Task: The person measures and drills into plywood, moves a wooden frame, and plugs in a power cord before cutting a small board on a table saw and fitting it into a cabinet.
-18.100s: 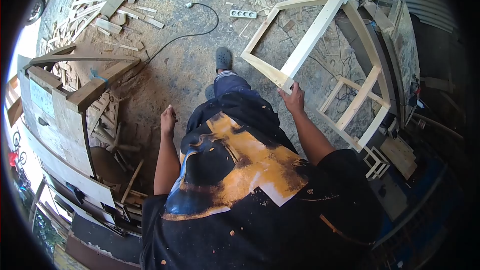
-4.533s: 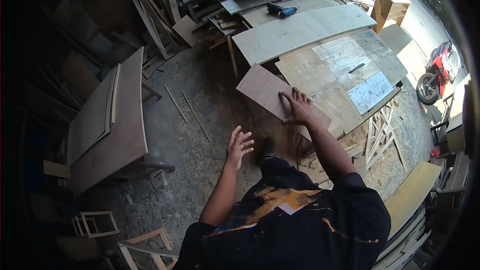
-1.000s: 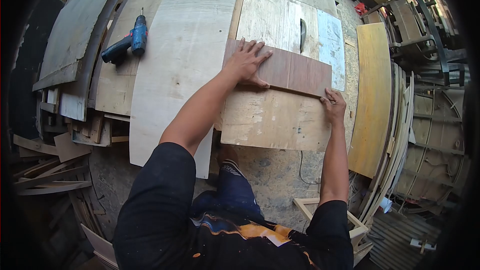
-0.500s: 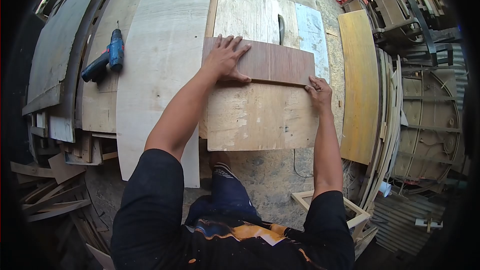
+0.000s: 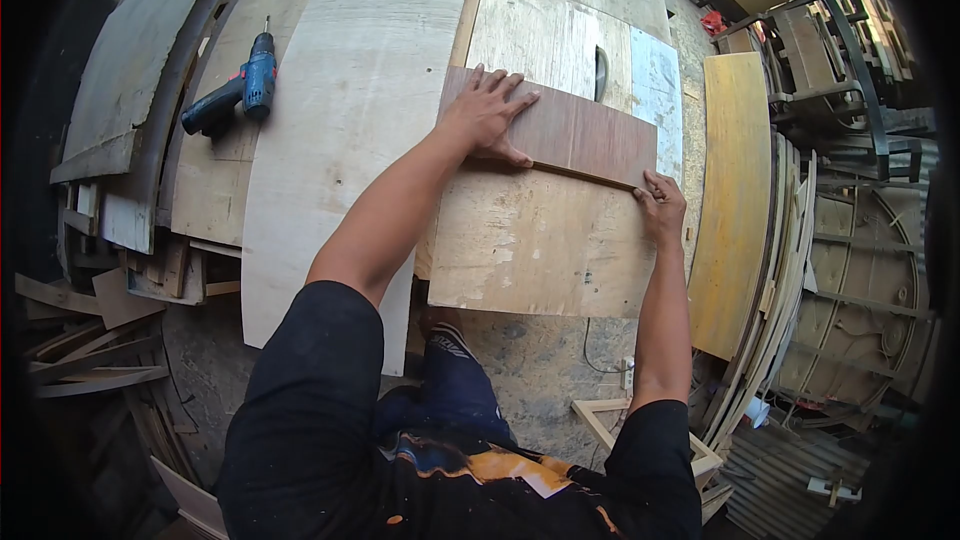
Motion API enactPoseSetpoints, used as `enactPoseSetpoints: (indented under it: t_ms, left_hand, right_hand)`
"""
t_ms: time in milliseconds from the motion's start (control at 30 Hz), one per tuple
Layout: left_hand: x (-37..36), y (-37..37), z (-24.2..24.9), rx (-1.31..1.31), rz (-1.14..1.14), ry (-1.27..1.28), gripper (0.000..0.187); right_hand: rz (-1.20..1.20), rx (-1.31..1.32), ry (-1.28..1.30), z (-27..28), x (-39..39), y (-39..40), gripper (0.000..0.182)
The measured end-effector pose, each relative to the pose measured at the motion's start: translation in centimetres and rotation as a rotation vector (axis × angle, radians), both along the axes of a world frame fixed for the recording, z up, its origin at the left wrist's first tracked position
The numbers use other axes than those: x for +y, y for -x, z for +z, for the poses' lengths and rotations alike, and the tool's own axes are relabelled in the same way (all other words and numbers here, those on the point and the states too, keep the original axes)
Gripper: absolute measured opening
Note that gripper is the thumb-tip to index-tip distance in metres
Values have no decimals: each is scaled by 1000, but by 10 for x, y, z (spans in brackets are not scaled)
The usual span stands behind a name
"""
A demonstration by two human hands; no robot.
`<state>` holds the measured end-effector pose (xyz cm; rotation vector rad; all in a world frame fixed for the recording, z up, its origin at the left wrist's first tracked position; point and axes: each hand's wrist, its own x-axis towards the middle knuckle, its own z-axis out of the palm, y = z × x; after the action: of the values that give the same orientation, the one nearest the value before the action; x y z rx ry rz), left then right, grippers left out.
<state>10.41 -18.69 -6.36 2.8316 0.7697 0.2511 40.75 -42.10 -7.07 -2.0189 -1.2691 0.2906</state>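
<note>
A reddish-brown wooden board (image 5: 590,135) lies across the saw table (image 5: 540,240), its far edge close to a dark saw blade (image 5: 600,73) standing up through the tabletop. My left hand (image 5: 488,115) rests flat on the board's left part with the fingers spread, the thumb reaching the near edge. At the board's right near corner, my right hand (image 5: 660,205) is closed on the edge, thumb and curled fingers pinching it. Part of the board's left end is hidden under my left hand and wrist.
A blue cordless drill (image 5: 258,85) lies on panels to the left, beside a long pale plywood sheet (image 5: 340,110). Yellowish boards (image 5: 733,200) lean on the right. A light wooden frame (image 5: 600,420) and a cable (image 5: 590,350) are on the floor, with scrap wood (image 5: 90,340) lower left.
My view has turned slightly, so the whole scene sits tilted and shifted in the picture. Both hands and the board keep the same places relative to the table and blade.
</note>
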Motion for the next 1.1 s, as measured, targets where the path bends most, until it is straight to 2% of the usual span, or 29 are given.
enactPoseSetpoints:
  t_ms: [200, 333, 500, 1100]
  left_hand:
    - [5, -2, -1, -11, -5, -1, 108]
    - [9, -4, -2, -14, -3, 3, 108]
    - [12, -5, 2, 5, 3, 19, 109]
    - [23, -12, 0, 14, 12, -11, 109]
  right_hand:
    - [-19, -52, 98, 15, 7, 7, 40]
    - [-21, -15, 71, 10, 9, 3, 41]
    - [0, -134, 74, 7, 12, -5, 41]
    - [-19, -118, 64, 4, 23, -13, 43]
